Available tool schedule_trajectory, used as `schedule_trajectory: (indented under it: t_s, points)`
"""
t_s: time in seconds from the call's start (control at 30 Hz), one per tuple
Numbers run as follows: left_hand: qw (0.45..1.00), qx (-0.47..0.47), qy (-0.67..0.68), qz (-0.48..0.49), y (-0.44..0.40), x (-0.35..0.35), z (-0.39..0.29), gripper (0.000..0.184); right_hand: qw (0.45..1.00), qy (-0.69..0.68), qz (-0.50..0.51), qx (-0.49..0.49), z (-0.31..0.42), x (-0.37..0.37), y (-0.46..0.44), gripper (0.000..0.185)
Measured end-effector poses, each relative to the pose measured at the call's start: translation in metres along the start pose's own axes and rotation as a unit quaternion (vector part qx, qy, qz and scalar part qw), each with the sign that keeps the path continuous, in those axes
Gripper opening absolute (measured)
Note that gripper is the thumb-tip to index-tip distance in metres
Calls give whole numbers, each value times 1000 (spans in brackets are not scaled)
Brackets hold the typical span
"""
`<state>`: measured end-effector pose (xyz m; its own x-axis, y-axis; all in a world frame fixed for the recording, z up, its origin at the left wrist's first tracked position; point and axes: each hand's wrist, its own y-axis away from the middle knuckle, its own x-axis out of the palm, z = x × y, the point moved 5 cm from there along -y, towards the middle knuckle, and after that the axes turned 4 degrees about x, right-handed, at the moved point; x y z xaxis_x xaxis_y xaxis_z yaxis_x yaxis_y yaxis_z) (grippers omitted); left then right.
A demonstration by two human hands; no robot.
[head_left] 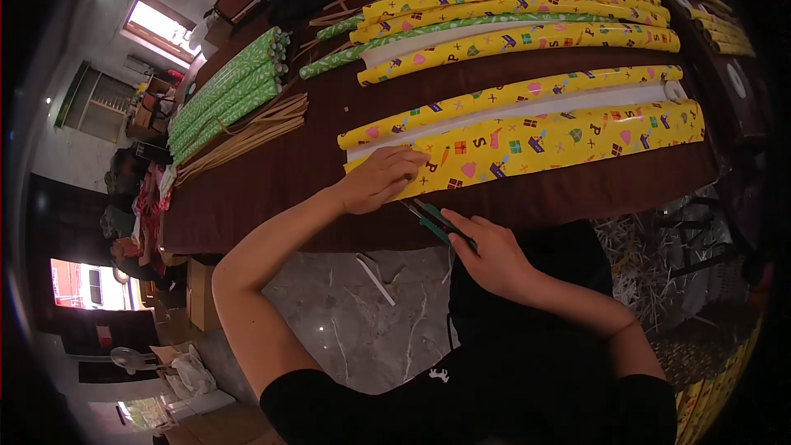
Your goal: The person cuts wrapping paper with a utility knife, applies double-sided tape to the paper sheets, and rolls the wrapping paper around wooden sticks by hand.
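Note:
Near the table's front edge lies a yellow patterned sheet (pixel 527 144), partly rolled, with its white underside showing along the middle. My left hand (pixel 381 180) is closed on the sheet's left end, fingers bent over it. In my right hand (pixel 493 257) is a green and black cutting tool (pixel 435 221), its tip pointing up and left toward the sheet's lower left edge. Whether the tip touches the sheet cannot be made out. Farther back lie more yellow rolls (pixel 527 43) with green patterned rolls (pixel 329 60) between them.
A bundle of green rolls (pixel 231 95) and brown paper strips (pixel 247 136) lie on the left of the dark brown table (pixel 272 218). Paper scraps (pixel 376 280) are on the grey floor below. Shredded paper (pixel 638 259) lies at the right.

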<state>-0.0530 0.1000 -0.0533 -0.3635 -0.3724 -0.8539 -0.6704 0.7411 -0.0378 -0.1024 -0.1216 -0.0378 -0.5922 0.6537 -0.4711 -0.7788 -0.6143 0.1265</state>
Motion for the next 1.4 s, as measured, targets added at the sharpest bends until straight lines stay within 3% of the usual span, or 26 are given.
schedule_trajectory:
  t_s: [0.7, 1.13, 1.4]
  points:
    - [998, 52, -29, -21, -1, -18, -15, 35, 1000, -2, -5, 4, 2, -4, -4, 39]
    - [999, 37, -31, 16, -3, -19, -20, 38, 1000, 1, -8, 2, 0, -5, -7, 39]
    - [976, 11, -185, 112, -6, -22, -27, 50, 1000, 8, -12, -5, 0, -6, -6, 38]
